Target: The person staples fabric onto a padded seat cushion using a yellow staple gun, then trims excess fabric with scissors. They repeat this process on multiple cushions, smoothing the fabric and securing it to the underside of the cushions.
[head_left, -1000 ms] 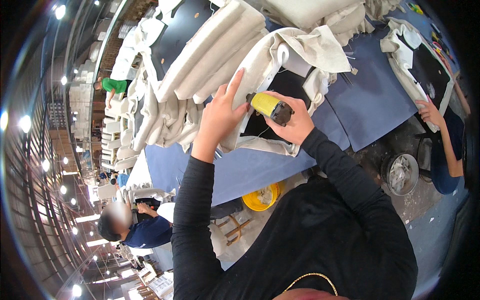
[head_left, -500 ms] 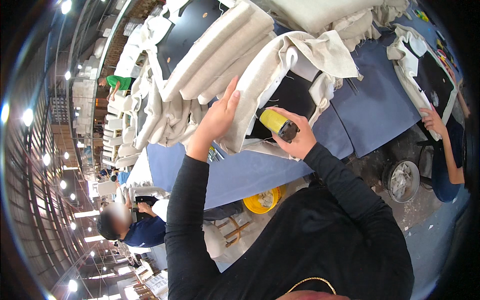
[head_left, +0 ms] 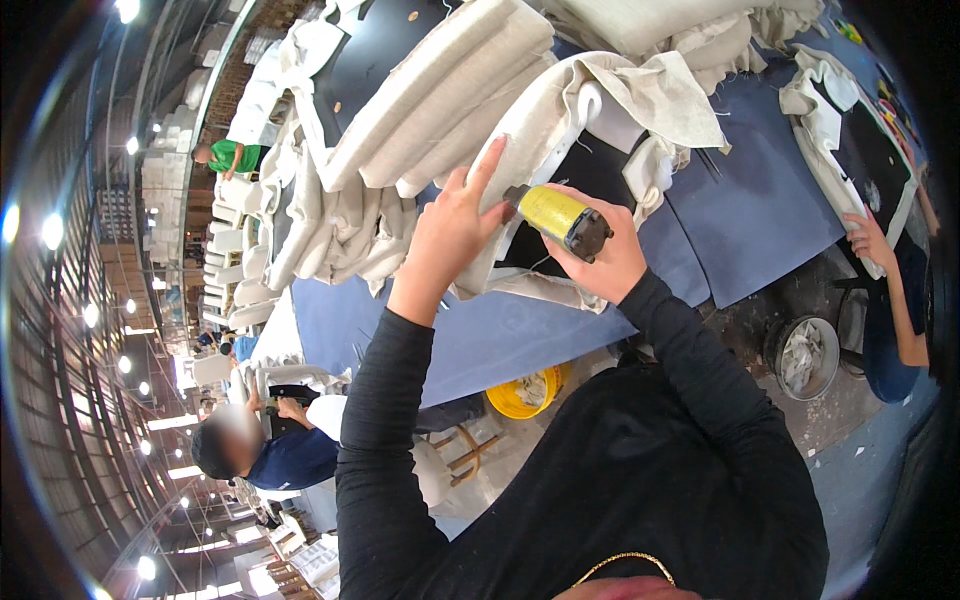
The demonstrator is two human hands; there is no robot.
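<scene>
My right hand (head_left: 605,235) is wrapped round a yellow-bodied staple gun (head_left: 552,213) with a dark end cap. The tool's nose touches or nearly touches the near left edge of a seat-like panel (head_left: 523,245), black in its middle and bordered by beige fabric (head_left: 530,135) and white padding. At that same edge lies my left hand (head_left: 445,230), its index finger stretched along the fabric and its thumb spread towards the nose. Some of its other fingers are partly hidden. The fabric's far right end hangs loose in folds.
Beige padded pieces (head_left: 440,95) are stacked beyond my left hand. Blue-grey covering (head_left: 750,200) spreads over the table. A yellow bucket (head_left: 520,402) and a metal bucket (head_left: 800,360) stand below. Another person's hand (head_left: 872,243) holds a similar panel at right; another person (head_left: 280,450) works at left.
My left hand has moved slightly up and right, with its thumb now spread nearer the nose. The staple gun has shifted slightly up the panel's edge.
</scene>
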